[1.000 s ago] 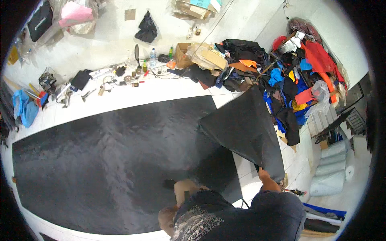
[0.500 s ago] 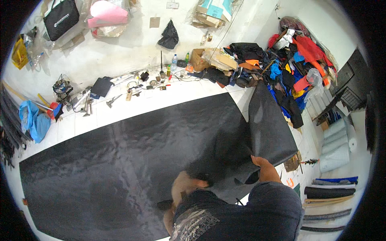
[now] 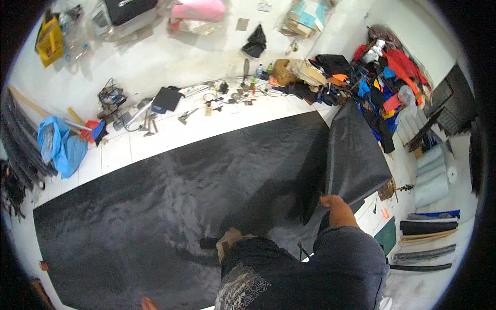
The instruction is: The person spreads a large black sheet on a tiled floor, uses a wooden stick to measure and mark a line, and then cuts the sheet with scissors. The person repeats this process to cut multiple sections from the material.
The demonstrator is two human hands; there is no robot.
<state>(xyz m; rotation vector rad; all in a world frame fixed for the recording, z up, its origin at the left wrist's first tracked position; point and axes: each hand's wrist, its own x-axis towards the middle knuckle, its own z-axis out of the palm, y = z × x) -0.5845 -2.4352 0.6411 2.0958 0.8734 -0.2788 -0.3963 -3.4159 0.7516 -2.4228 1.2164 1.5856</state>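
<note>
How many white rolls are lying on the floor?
3 white rolls show at the right edge: one upper, one in the middle, one lowest. More may hide outside the picture.

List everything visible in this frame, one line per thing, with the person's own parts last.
black sheet: one, black, spread over the white tiled floor, its right end lifted and folded back
pile of clothes and fabric: one, mixed red, blue, orange and black, upper right by the wall
hand tools: several, grey metal, on the floor beyond the sheet
blue bag: one, blue, left on the floor
yellow bag: one, yellow, top left
material rolls: several, pale, right edge
left hand: one, low on the sheet, holding a dark object
right hand: one, gripping the lifted edge of the sheet
</note>
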